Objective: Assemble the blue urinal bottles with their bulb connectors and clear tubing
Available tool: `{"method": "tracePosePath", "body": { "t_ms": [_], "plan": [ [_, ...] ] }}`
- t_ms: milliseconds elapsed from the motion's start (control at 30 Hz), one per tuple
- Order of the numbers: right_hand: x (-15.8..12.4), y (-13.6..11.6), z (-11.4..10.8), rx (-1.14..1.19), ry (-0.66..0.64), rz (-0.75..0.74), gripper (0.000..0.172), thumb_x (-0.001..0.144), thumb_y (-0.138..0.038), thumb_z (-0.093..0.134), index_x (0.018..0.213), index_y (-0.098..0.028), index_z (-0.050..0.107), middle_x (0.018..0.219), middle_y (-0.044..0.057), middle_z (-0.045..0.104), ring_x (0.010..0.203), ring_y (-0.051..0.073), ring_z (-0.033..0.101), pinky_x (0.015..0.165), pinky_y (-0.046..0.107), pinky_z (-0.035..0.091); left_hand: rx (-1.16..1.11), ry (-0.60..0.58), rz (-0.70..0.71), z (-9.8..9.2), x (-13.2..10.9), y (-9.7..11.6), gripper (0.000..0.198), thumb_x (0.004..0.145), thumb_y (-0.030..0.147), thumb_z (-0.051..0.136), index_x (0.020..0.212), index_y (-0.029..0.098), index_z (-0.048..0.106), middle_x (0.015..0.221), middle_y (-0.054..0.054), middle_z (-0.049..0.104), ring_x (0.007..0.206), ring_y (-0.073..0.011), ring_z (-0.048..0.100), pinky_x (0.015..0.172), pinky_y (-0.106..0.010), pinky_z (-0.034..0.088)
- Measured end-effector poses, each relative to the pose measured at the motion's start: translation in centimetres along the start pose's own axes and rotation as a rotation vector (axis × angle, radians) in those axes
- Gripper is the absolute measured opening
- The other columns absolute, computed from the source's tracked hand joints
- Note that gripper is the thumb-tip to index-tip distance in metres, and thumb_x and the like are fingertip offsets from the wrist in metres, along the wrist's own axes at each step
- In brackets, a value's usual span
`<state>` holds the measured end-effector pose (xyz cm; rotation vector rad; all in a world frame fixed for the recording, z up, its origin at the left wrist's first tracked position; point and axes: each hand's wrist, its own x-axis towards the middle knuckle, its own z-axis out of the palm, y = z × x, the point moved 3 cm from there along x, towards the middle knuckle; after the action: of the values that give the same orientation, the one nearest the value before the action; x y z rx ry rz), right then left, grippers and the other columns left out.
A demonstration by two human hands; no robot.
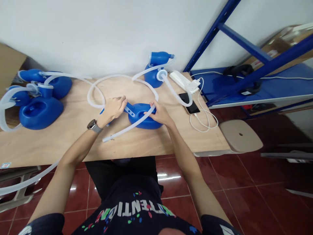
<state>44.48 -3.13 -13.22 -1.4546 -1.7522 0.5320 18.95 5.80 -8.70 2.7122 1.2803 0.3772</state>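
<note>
A blue plastic urinal bottle (146,123) lies on its side at the middle of the table, in front of me. My right hand (158,112) grips its handle side, with the thumb by a translucent white hose (137,122) that crosses over the bottle. The hose's free end, with a small wire clip (112,137), points to the left. My left hand (112,109) is closed around a blue part at the bottle's neck end; a blue strip with holes (129,111) sticks out beside its fingers. Most of that part is hidden by the hand.
Several blue bottles with hoses (40,116) stand at the left, and another bottle (153,76) at the back. To the right are a power strip (183,81), a phone (193,107) and a looped white cable (207,122). A stool (241,135) and blue shelving (244,42) flank the table (156,145).
</note>
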Motion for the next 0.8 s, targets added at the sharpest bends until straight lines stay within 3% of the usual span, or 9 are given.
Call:
{"method": "tracePosePath", "body": {
  "t_ms": [167,333,500,633,800],
  "plan": [
    [0.1,0.3,0.1,-0.017,0.001,0.002,0.042,0.09,-0.061,0.071,0.095,-0.028,0.046,0.079,-0.001,0.059,0.072,0.023,0.057,0.073,0.038,0.041,-0.203,0.122,-0.07,0.8,-0.8,1.3,0.055,0.117,0.039,0.019,0.132,0.018,0.068,0.122,-0.014,0.078,0.108,-0.0299,0.074,0.096,-0.043,0.053],
    [0.0,0.3,0.3,-0.047,-0.016,0.025,0.045,0.09,-0.064,0.072,0.093,-0.029,0.045,0.075,-0.002,0.057,0.071,0.024,0.055,0.074,0.038,0.043,-0.093,0.111,-0.255,0.9,-0.8,2.7,0.057,0.118,0.043,0.02,0.112,0.019,0.07,0.097,-0.015,0.078,0.091,-0.0328,0.075,0.084,-0.046,0.052],
    [-0.2,0.2,0.3,-0.06,-0.006,0.036,0.044,0.089,-0.064,0.071,0.093,-0.028,0.045,0.075,-0.001,0.058,0.07,0.024,0.056,0.073,0.038,0.042,-0.035,0.057,-0.372,0.5,-0.6,3.7,0.049,0.118,0.04,0.025,0.116,0.016,0.068,0.102,-0.019,0.078,0.097,-0.0364,0.076,0.089,-0.049,0.05],
    [0.5,-0.3,0.2,-0.076,-0.018,0.055,0.046,0.091,-0.07,0.068,0.096,-0.028,0.05,0.081,0.001,0.065,0.074,0.025,0.06,0.073,0.038,0.044,-0.028,0.043,-0.293,0.2,-0.6,3.3,0.05,0.118,0.038,0.026,0.124,0.016,0.07,0.117,-0.02,0.078,0.109,-0.0379,0.074,0.094,-0.049,0.052],
    [2.3,-1.7,0.8,-0.179,-0.064,0.077,0.05,0.094,-0.076,0.063,0.101,-0.027,0.055,0.092,0.008,0.073,0.087,0.032,0.067,0.079,0.041,0.047,-0.095,0.059,-0.026,-0.9,-0.9,2.8,0.044,0.116,0.041,0.041,0.143,0.02,0.068,0.145,-0.015,0.071,0.131,-0.0352,0.067,0.113,-0.05,0.05]
  ]
}}
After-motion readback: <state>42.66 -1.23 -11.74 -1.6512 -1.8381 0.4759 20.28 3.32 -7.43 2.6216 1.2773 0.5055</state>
